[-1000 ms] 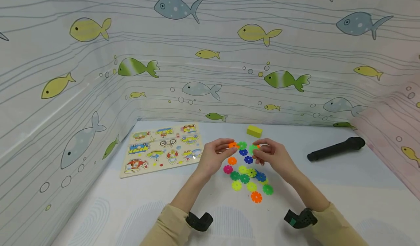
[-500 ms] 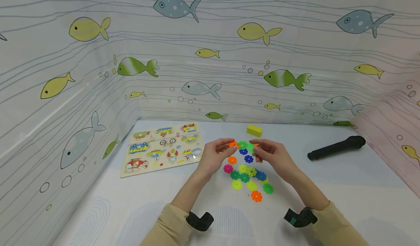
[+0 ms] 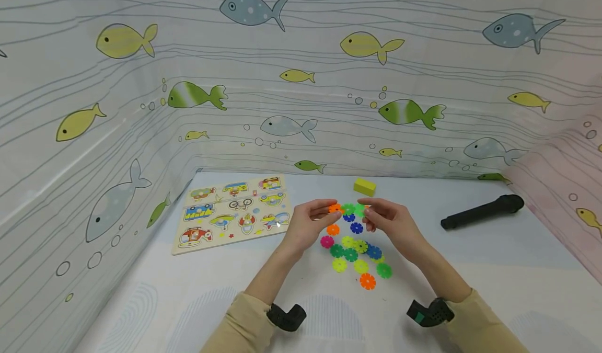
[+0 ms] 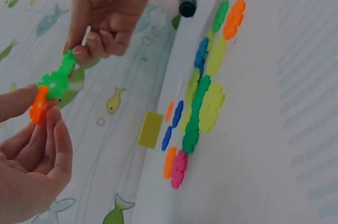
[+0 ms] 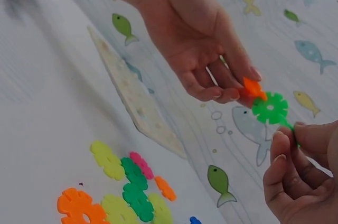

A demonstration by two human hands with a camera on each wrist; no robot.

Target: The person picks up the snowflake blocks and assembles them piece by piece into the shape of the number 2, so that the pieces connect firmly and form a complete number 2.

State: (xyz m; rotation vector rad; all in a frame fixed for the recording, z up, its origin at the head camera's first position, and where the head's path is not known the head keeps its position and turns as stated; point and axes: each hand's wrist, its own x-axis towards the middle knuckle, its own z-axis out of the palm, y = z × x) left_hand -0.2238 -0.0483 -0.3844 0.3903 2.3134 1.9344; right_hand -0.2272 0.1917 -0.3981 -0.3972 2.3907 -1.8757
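Note:
A small chain of notched plastic discs is held up between both hands over the table. At its left end, my left hand [image 3: 305, 225] pinches an orange disc [image 4: 38, 105] between thumb and fingers. A green disc [image 5: 270, 108] is joined to that orange one in the middle. My right hand [image 3: 388, 219] pinches a second green disc [image 4: 67, 64], whose edge meets the middle disc at an angle. Below the hands lie several loose discs, among them a pink disc [image 3: 326, 241], an orange disc [image 3: 368, 281] and a blue disc [image 3: 373, 252].
A wooden picture puzzle board [image 3: 235, 214] lies at the left. Toward the back stands a yellow block [image 3: 365, 187], and a black microphone [image 3: 482, 213] lies at the right. Behind the table [image 3: 494, 290] rises a fish-printed wall covering [image 3: 329, 97].
My right hand has moved slightly left, bringing its green disc from apart up against the middle green disc. The left hand stays almost still with the orange disc.

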